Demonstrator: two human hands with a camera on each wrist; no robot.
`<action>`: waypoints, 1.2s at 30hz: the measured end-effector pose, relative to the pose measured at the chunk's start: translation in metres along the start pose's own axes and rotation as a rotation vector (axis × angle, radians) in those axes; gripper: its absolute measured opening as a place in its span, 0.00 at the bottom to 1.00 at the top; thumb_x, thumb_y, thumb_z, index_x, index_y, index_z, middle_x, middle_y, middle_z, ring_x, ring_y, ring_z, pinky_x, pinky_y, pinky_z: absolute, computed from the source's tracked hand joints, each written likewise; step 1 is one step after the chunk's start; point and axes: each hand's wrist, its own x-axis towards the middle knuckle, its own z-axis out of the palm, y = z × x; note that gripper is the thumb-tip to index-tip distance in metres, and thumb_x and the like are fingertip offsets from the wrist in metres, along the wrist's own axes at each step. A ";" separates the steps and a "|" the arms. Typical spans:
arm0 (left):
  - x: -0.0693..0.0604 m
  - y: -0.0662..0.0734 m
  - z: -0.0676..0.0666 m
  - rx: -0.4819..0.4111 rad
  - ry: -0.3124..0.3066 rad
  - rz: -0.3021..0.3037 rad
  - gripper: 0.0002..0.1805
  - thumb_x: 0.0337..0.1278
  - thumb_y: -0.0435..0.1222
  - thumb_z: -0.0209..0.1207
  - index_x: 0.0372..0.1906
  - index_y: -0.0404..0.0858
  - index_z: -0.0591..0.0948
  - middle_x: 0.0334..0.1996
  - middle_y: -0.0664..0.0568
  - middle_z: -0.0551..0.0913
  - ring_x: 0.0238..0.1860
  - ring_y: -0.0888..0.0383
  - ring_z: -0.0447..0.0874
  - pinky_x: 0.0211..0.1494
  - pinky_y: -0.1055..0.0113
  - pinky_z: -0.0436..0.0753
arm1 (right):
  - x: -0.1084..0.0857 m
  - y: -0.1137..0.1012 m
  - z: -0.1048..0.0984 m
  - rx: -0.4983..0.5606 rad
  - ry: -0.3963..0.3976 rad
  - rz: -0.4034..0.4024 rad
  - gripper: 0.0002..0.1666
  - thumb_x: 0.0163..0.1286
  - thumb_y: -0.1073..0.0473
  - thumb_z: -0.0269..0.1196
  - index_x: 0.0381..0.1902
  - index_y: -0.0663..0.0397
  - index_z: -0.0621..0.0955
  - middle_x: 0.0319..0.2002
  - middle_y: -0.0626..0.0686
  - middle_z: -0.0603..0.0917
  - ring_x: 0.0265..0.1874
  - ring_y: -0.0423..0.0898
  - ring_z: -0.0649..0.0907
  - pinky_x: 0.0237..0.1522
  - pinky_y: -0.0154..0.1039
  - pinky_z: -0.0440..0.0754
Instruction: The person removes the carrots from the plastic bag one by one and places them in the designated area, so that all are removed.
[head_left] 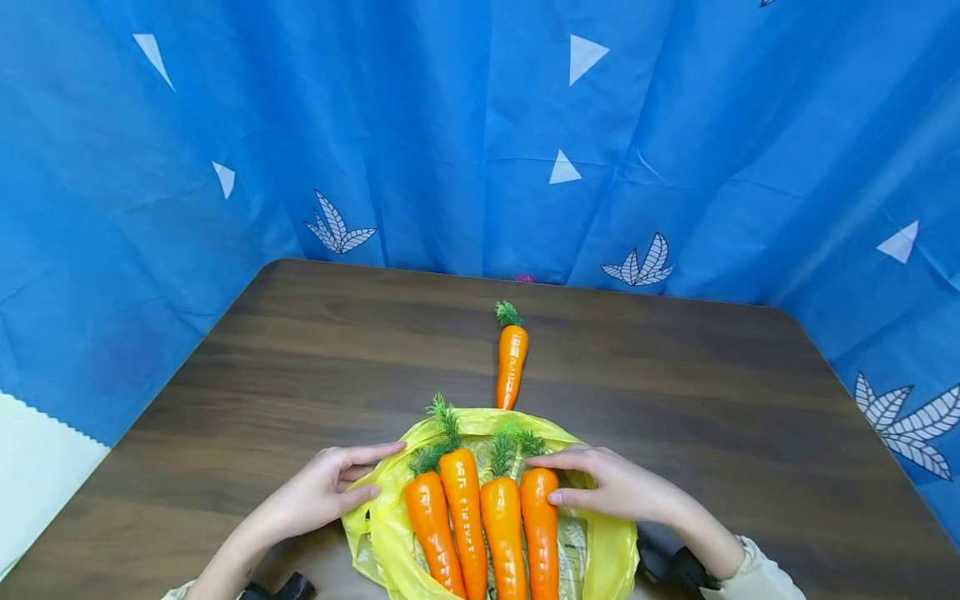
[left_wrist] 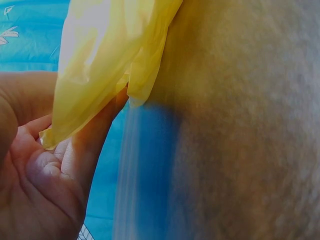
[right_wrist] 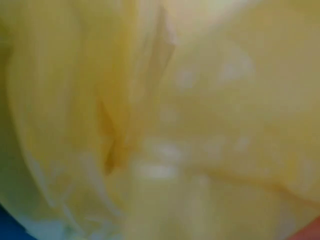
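Note:
An open yellow plastic bag [head_left: 382, 533] lies at the table's near edge, with several orange toy carrots [head_left: 463, 517] side by side in it, green leafy tops pointing away from me. My left hand [head_left: 330, 492] holds the bag's left rim; in the left wrist view, yellow film [left_wrist: 100, 65] passes between the thumb and fingers of that hand [left_wrist: 45, 175]. On the other side, my right hand [head_left: 618, 485] reaches over the rim and pinches the top of the rightmost carrot [head_left: 540, 525]. Blurred yellow film [right_wrist: 210, 110] fills the right wrist view and hides the fingers.
Beyond the bag another carrot [head_left: 512, 358] lies on the dark wooden table [head_left: 675, 392], its lower tip near the bag's far rim. A blue patterned curtain [head_left: 450, 125] hangs behind the table and along its sides.

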 end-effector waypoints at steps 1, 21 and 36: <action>0.001 -0.001 0.002 -0.009 -0.007 0.001 0.27 0.61 0.26 0.55 0.65 0.27 0.66 0.62 0.31 0.65 0.54 0.52 0.76 0.47 0.64 0.80 | -0.003 0.001 0.002 0.007 0.006 0.004 0.28 0.69 0.44 0.56 0.63 0.50 0.74 0.55 0.46 0.77 0.53 0.46 0.75 0.51 0.44 0.75; -0.003 -0.005 0.011 -0.007 0.005 0.020 0.25 0.62 0.28 0.56 0.64 0.26 0.67 0.60 0.30 0.67 0.52 0.53 0.77 0.44 0.63 0.81 | -0.015 0.010 0.015 0.127 0.094 -0.102 0.24 0.69 0.53 0.59 0.60 0.56 0.75 0.54 0.47 0.79 0.51 0.44 0.77 0.50 0.43 0.77; 0.000 -0.002 0.001 0.036 0.007 0.044 0.26 0.61 0.28 0.57 0.63 0.25 0.67 0.60 0.29 0.66 0.54 0.57 0.75 0.46 0.64 0.80 | -0.012 0.009 0.004 0.178 0.071 -0.166 0.23 0.69 0.57 0.58 0.61 0.55 0.75 0.54 0.48 0.79 0.51 0.45 0.78 0.51 0.45 0.77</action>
